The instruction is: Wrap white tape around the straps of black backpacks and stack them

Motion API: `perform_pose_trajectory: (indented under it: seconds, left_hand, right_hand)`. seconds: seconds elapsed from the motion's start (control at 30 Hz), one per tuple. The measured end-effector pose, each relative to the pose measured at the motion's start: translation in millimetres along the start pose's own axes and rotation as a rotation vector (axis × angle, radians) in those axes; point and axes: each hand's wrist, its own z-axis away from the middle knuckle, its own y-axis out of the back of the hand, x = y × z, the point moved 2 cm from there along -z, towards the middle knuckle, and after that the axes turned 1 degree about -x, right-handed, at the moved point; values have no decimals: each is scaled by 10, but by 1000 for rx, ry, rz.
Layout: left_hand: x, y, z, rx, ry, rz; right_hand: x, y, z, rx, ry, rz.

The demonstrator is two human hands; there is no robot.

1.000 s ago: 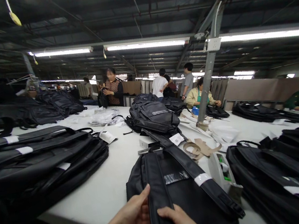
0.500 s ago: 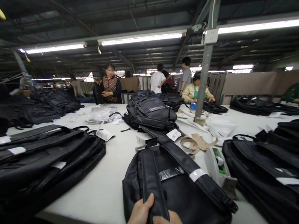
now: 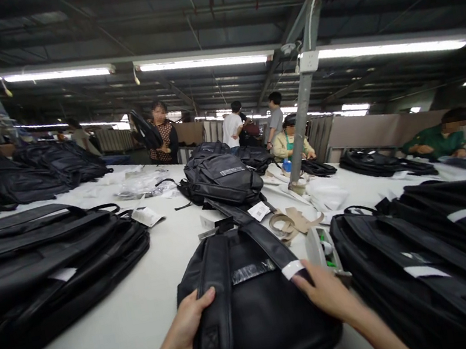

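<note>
A black backpack [image 3: 279,316] lies on the white table right in front of me, its straps facing up. My left hand [image 3: 193,318] grips the left shoulder strap [image 3: 215,278], thumb on top and the other fingers hidden at its outer side. Around the right shoulder strap [image 3: 264,240] runs a white band [image 3: 292,269]. Just below that band, my right hand [image 3: 326,290] holds the strap, with its fingertips partly out of sight. A clear strip of tape or film [image 3: 253,271] crosses the back panel between the straps. Beyond the top handle lies a white tag [image 3: 259,212].
Stacked black backpacks lie at left [image 3: 72,255] and right [image 3: 389,255]. A tape dispenser [image 3: 323,248] stands close beside my right hand. Farther back are another backpack [image 3: 224,176], brown paper scraps [image 3: 301,221] and a metal post [image 3: 305,109]. Several people work around the tables.
My right hand has left the left strap and moved right to the other strap, by its white band. My left hand stays at the left strap. The view has turned slightly right.
</note>
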Motion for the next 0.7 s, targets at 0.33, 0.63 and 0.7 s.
perform_pose_trajectory:
  seconds: [0.33,0.63,0.7]
  left_hand:
    - [-293,169,-177,125,98,-153]
    - [-59,163,-77,94,53,-140]
    - [-77,210,-98,109,49,-152]
  right_hand:
    - [44,-386,461,-199,-58,-399]
    - [323,-400,429,-103,39,-425]
    - [394,-411,274,-98,-2,-429]
